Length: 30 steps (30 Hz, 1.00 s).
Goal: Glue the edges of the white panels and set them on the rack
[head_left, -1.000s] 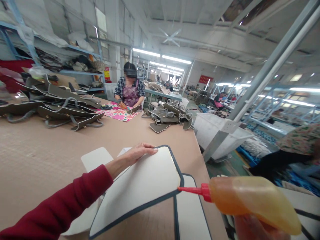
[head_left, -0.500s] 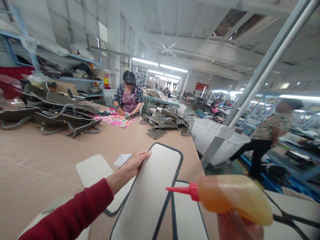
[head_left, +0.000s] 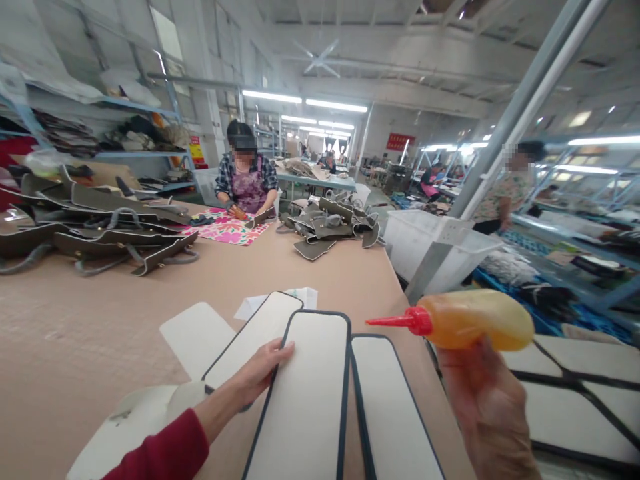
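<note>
My left hand (head_left: 267, 367) grips the left edge of a long white panel with dark edging (head_left: 307, 387), its thumb lying on the face. My right hand (head_left: 487, 393) is wrapped round a squeeze bottle (head_left: 475, 320) of amber liquid, held on its side. The bottle's red pointed nozzle (head_left: 393, 321) points left, above and apart from the panels. Another edged panel (head_left: 395, 407) lies to the right of the held one. A further edged panel (head_left: 260, 327) lies behind my left hand, partly covered. Beside it rests a plain white piece (head_left: 195, 337) without edging.
Olive bag pieces with handles (head_left: 100, 227) are heaped at the left, and more such pieces (head_left: 330, 227) lie at the far edge. A co-worker (head_left: 245, 173) works across the table (head_left: 225, 280). A white bin (head_left: 425, 247) and a slanting metal post (head_left: 480, 193) stand right. More edged panels (head_left: 575, 407) lie lower right.
The held panel has come down and sits more upright in view, my left hand lower with it. The bottle has risen and moved slightly right, away from the panel. The view has shifted.
</note>
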{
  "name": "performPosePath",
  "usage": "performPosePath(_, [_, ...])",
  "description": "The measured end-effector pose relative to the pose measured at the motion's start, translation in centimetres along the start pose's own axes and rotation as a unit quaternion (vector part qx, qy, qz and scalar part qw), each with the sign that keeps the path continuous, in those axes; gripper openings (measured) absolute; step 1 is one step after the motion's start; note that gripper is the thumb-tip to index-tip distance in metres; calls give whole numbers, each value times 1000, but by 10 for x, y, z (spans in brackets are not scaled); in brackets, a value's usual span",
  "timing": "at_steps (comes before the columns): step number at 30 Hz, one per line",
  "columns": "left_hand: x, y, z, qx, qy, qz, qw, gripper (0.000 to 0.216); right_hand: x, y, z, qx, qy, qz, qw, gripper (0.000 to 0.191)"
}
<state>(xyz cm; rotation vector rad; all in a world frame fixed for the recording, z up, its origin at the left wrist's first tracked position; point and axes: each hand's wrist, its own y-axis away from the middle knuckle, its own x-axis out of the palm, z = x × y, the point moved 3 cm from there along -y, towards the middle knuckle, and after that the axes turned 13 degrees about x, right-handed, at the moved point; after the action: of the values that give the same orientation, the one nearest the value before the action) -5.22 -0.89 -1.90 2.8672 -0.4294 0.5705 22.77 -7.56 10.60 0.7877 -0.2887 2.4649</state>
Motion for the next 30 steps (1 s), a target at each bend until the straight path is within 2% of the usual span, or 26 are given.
performPosePath(4, [0, 21, 15, -10, 9, 79, 997, 53, -11, -6, -12, 4, 6, 0, 1000, 34])
performPosePath(6, [-4, 29, 25, -27, 20, 67, 997, 55, -17, -9, -16, 6, 6, -7, 1000, 35])
performPosePath(8, [-9, 32, 29, -30, 29, 30, 999, 57, -21, -11, -19, 10, 6, -12, 1000, 37])
performPosePath(17, [-5, 22, -15, 8, 23, -13, 1000, 74, -20, -30, -19, -25, 36, -2, 999, 39])
performPosePath(24, [-9, 28, -24, -7, 8, -45, 999, 73, -22, -37, -19, -24, 44, -1, 999, 36])
performPosePath(30, [-8, 26, -28, 8, 22, -27, 999, 74, -22, -39, -19, -16, 48, 1, 999, 41])
